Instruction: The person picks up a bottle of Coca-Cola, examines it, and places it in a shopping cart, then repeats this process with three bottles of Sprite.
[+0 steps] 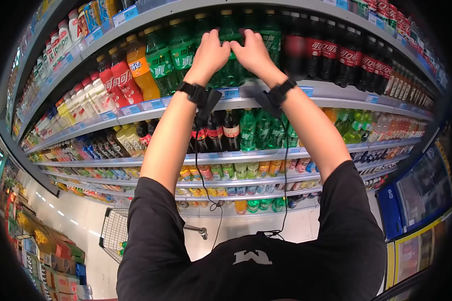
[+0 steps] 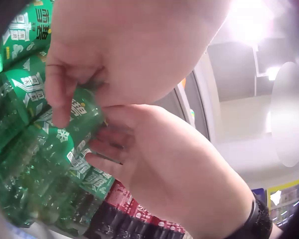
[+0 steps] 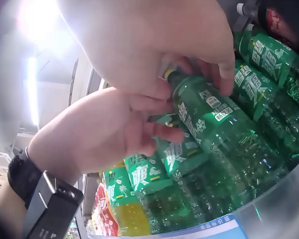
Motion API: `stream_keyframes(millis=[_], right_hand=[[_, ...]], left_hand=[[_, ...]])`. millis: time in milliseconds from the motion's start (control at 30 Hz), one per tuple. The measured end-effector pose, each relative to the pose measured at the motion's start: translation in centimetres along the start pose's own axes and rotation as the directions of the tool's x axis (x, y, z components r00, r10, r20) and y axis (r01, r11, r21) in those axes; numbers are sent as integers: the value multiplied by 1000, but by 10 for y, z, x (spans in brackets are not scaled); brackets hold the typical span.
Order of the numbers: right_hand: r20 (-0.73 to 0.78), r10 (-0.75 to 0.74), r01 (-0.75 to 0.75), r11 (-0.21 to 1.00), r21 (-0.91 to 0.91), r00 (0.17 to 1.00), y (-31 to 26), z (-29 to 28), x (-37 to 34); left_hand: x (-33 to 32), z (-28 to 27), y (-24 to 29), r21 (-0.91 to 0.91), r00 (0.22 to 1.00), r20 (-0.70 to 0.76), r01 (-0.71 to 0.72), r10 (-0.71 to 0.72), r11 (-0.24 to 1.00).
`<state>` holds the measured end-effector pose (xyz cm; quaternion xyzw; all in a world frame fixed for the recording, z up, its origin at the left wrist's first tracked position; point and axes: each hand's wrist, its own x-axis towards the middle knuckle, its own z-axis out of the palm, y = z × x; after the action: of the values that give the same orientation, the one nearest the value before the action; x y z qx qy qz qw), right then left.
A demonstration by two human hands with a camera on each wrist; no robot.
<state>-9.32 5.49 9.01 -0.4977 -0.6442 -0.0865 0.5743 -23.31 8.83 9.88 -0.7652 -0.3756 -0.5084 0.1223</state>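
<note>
Both hands are at a green soda bottle on the upper shelf, among similar green bottles. The left hand is on its left, fingers bent around the upper part; in the left wrist view this hand covers the cap. From the right, the right hand curls its fingers about the neck, the yellow cap near its thumb in the right wrist view, where the bottle leans at a slant. The thumbs nearly touch. Fingertips behind the bottle are partly hidden.
Cola bottles stand right of the green ones, orange and red bottles left. Blue price tags line the shelf edge. Lower shelves hold more drinks. A shopping cart is at lower left, a blue cooler at right.
</note>
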Motion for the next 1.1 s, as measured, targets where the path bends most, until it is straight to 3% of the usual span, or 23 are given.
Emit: stream_keyframes(millis=[33,100,133,167,233,300,400,500,567,600,633,700,833,933,1100], right_hand=[[-14,4,-6,995,-98,1000,-2,6,4],[91,75,-68,994,-82,993,-4,11,13],[173,105,-93,993,-75,979,-5,7,15],[176,57,-44,996,-78,983,-4,6,12],[232,4,-5,1000,5,973,2,8,8],[258,17,-40,996,84,966,6,9,2],[270,88,-78,996,-48,959,10,9,-5],[186,44,-48,999,18,982,-2,-3,-16],[197,-10,-16,992,128,980,-6,-10,-25],[142,-23,2,990,142,990,-7,-9,-32],[145,-21,-1,988,152,989,-6,-9,-34],[103,-198,174,964,203,975,-5,-11,-42],[223,-165,89,945,314,961,-2,-16,-44],[202,-119,51,947,316,972,0,-13,-44],[180,-29,-43,922,385,983,28,3,-38]], left_hand=[[8,0,0,-10,1000,-6,-10,10,1000],[22,-1,0,19,977,207,51,-54,999],[23,-14,10,-137,958,287,65,-23,988],[20,-26,19,-176,920,385,150,-72,973],[20,-7,1,-65,974,187,-117,127,991],[19,-4,-3,-113,979,172,-92,111,989],[7,-14,-7,-174,983,156,-69,96,982],[-2,-23,-9,-272,981,165,-50,98,961],[-13,-19,-25,-445,978,91,-128,187,887],[-21,-20,-26,-455,981,123,-80,151,887],[-29,-25,-25,-495,961,260,46,97,867],[-39,-20,-34,-622,931,341,117,133,774],[-50,-13,-43,-706,900,390,159,192,690],[-52,-9,-41,-796,919,360,211,163,567],[-57,8,-46,-758,913,395,262,99,598]])
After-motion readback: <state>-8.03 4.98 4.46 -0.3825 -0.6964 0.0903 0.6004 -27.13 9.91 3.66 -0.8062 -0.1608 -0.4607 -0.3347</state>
